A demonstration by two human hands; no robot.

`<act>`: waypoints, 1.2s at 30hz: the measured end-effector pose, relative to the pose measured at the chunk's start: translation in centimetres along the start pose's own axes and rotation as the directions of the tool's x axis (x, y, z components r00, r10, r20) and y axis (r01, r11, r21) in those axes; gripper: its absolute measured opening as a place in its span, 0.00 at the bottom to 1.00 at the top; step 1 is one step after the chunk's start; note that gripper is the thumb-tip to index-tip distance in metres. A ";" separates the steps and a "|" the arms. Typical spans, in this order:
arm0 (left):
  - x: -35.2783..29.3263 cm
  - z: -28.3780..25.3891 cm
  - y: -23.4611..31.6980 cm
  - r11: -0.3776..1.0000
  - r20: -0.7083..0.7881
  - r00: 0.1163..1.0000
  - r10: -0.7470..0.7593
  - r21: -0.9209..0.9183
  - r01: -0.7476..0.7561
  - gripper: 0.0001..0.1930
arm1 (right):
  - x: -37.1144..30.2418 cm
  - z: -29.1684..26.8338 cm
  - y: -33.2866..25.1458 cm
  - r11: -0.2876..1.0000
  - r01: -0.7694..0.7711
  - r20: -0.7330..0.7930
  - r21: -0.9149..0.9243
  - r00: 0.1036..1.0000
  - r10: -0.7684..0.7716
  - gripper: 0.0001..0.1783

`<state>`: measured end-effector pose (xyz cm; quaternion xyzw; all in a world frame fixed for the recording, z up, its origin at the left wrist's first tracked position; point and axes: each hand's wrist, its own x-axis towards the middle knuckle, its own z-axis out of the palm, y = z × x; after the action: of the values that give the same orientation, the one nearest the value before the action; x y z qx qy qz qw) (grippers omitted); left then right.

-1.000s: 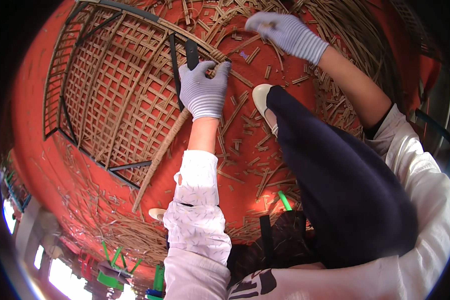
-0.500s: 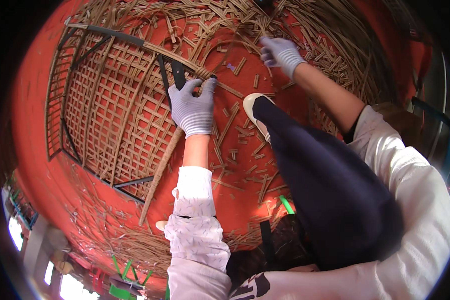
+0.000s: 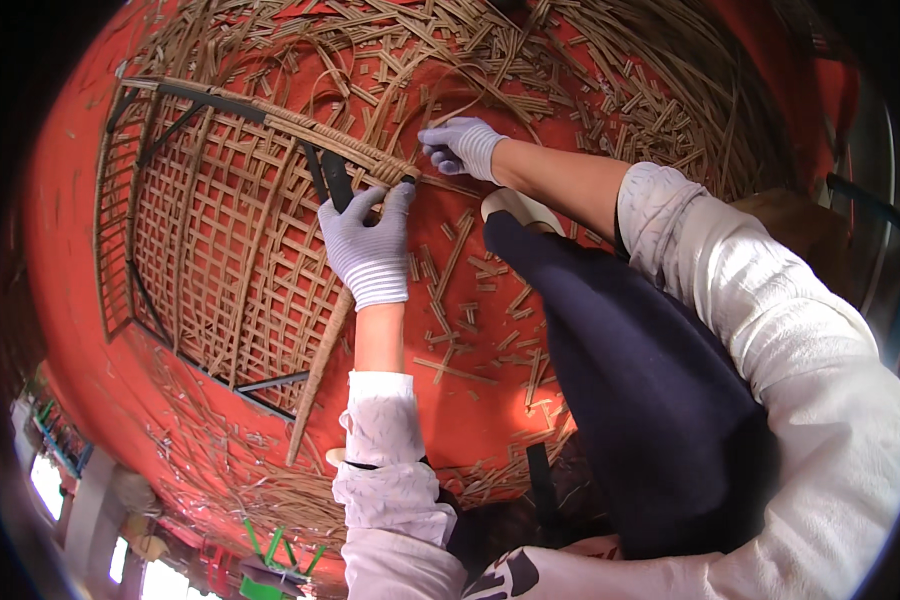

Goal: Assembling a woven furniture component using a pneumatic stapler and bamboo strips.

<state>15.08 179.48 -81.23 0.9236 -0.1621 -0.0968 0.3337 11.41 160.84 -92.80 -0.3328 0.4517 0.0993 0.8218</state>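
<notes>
A large woven wicker panel (image 3: 240, 235) on a dark metal frame lies to the left. Its upper edge bar (image 3: 310, 128) is wrapped in brown strip up to a corner near the middle. My left hand (image 3: 365, 245), in a grey glove with a striped cuff, has thumb and fingers closed round that corner, beside a flat black bracket (image 3: 337, 180). Just right of the corner my right hand (image 3: 460, 148), gloved alike, is pinched closed on a thin wicker strip. A loop of strip (image 3: 448, 66) curves above this hand.
Short cut strip pieces (image 3: 660, 125) litter the red floor (image 3: 450, 420). Long strips (image 3: 715, 90) lie bundled at the upper right. My bent leg in dark trousers (image 3: 620, 350) and a pale shoe (image 3: 510, 207) stand close by on the right. A green stool (image 3: 265, 575) shows at lower left.
My right hand has come left and down, close to the corner of the panel. My left hand keeps its grip there. The whole view has shifted slightly.
</notes>
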 end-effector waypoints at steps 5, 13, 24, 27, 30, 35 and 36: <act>-0.2 0.1 -0.2 1.000 0.005 1.000 0.009 -0.004 -0.009 0.17 | -0.2 0.8 -1.4 0.964 0.153 -0.047 -0.218 0.985 -0.167 0.13; -0.5 0.3 -0.3 0.997 0.042 0.997 -0.070 0.046 0.068 0.20 | -2.5 0.7 -4.9 0.947 0.271 0.015 -0.175 0.962 -0.272 0.06; -0.4 0.4 -0.2 0.999 0.030 0.999 -0.042 0.016 0.042 0.19 | -4.6 -3.5 -7.4 0.796 0.365 -0.266 -0.483 0.805 -0.531 0.17; -0.1 0.1 -0.2 0.999 0.039 0.998 -0.052 -0.014 0.053 0.20 | -4.1 -3.7 -7.4 0.743 0.407 -0.238 -0.532 0.770 -0.592 0.15; 0.1 -0.3 -0.2 1.000 0.039 0.999 -0.022 0.011 0.021 0.19 | -3.8 -4.3 -7.6 0.812 0.330 -0.314 -0.481 0.800 -0.511 0.08; 0.2 -0.4 -0.3 1.000 0.025 1.000 0.004 -0.002 -0.004 0.17 | -3.0 -5.6 -7.1 0.867 0.257 -0.386 -0.427 0.816 -0.431 0.07; 0.3 -0.4 -0.3 1.000 0.018 1.000 0.017 0.017 -0.017 0.16 | -2.8 -5.9 -6.9 0.863 0.250 -0.390 -0.439 0.812 -0.434 0.08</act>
<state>15.51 179.83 -81.10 0.9242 -0.1736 -0.1007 0.3249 9.02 152.24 -89.54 -0.5714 0.5440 -0.0552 0.6120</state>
